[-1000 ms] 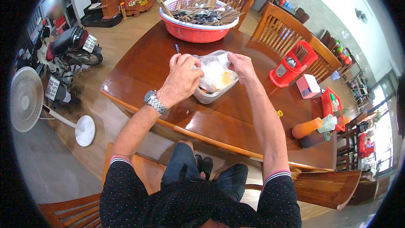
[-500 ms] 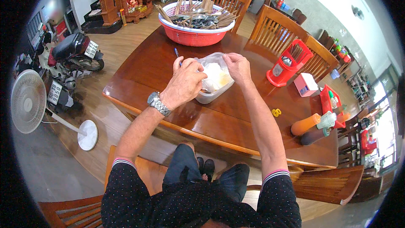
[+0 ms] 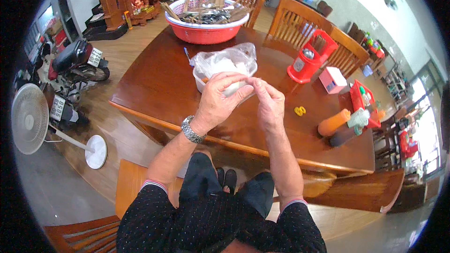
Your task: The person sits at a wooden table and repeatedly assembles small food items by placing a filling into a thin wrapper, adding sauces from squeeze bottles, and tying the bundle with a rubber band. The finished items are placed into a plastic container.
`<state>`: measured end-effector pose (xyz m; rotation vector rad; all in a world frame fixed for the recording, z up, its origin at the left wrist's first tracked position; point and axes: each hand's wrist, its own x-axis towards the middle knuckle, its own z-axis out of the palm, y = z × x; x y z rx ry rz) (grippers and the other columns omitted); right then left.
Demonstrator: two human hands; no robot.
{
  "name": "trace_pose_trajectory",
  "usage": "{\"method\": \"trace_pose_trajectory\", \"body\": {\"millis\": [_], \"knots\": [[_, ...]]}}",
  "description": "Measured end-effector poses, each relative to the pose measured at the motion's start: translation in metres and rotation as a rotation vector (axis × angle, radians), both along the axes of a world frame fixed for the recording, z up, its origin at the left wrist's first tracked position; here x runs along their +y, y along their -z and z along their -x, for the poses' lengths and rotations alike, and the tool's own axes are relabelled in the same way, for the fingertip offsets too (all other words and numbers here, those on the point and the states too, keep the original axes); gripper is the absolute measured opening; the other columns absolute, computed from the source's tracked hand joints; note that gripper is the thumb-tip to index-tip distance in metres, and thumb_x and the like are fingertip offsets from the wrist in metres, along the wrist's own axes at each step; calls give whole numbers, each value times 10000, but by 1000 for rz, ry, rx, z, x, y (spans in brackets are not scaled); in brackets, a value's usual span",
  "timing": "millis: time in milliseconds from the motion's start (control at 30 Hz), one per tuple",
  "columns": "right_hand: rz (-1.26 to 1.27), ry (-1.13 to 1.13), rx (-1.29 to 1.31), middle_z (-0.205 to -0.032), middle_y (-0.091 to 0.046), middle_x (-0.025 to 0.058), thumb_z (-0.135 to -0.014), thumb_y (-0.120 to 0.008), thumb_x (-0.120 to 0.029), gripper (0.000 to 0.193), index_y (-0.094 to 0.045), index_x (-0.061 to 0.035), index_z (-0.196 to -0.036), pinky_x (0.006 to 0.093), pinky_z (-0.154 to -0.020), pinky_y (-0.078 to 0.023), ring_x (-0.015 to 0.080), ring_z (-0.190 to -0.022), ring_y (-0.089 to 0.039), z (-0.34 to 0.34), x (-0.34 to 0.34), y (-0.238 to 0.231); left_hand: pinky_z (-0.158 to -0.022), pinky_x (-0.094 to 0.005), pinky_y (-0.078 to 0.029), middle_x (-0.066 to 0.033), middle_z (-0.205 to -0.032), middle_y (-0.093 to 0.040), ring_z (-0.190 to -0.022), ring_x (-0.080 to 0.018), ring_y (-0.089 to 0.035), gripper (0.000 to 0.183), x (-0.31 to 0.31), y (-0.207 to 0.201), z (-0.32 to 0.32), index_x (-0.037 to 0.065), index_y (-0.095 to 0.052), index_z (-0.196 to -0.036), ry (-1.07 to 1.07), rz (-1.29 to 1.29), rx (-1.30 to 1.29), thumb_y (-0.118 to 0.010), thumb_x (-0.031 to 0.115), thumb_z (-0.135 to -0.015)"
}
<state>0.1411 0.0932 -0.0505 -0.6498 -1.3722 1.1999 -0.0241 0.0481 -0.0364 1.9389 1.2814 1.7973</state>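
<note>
A translucent plastic tub (image 3: 198,83) stands on the table in front of me. A clear plastic bag (image 3: 243,52) rises loosely over its far rim, with white contents inside. Over the tub's near side, my left hand (image 3: 221,99) is curled, its thumb and fingertips reaching toward the right hand. My right hand (image 3: 270,105) is closed in a pinch, its fingertips meeting those of the left. Something pale shows between the hands, but I cannot make out what they hold. Just left of the tub lies a blue pen (image 3: 187,54).
Behind the tub stands a red basin (image 3: 201,35) with a white basket of chopsticks and cutlery. To the right are yellow rubber bands (image 3: 300,111), a red utensil holder (image 3: 300,71), a pink-and-white box (image 3: 333,80), sauce bottles (image 3: 333,122) and a red caddy (image 3: 363,98).
Both hands have drawn nearer to me and together at the tub's near side. The plastic bag now stands up over the far rim. The pen now lies uncovered beside the tub.
</note>
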Motion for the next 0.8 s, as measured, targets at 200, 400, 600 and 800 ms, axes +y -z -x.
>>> {"method": "trace_pose_trajectory", "body": {"millis": [200,400,600,800], "knots": [[242,-53,-17,-1086,-753,30,-999,-733,-171,225,-767,4,-1135,290,-880,-539,111,-990,-669,-45,-60,36,-851,-249,-547,-20,-1057,-752,-954,-91,-676,164,-25,30,-44,9,-758,-1117,320,353,-531,-758,67,-964],[243,-12,6,-992,-768,23,-956,-787,-148,174,-784,3,-1043,279,-863,-539,105,-925,-674,-74,-91,51,-891,-268,-552,-52,-1165,-703,-1003,-89,-640,384,-50,39,-68,-12,-647,-1281,594,441,-721,-799,139,-961],[227,-14,108,-1006,-770,29,-968,-770,-117,146,-785,-4,-1058,280,-863,-545,102,-937,-676,-82,-102,59,-997,-321,-538,-98,-1240,-726,-1114,-154,-676,334,-67,41,-74,-28,-666,-1313,589,575,-521,-692,67,-994],[276,-31,163,-1014,-772,38,-968,-768,-121,161,-777,5,-1066,287,-867,-548,115,-943,-683,-84,-108,65,-950,-307,-559,-98,-1179,-745,-1033,-145,-697,256,-70,45,-75,-31,-718,-1231,487,514,-339,-697,41,-986]]}}
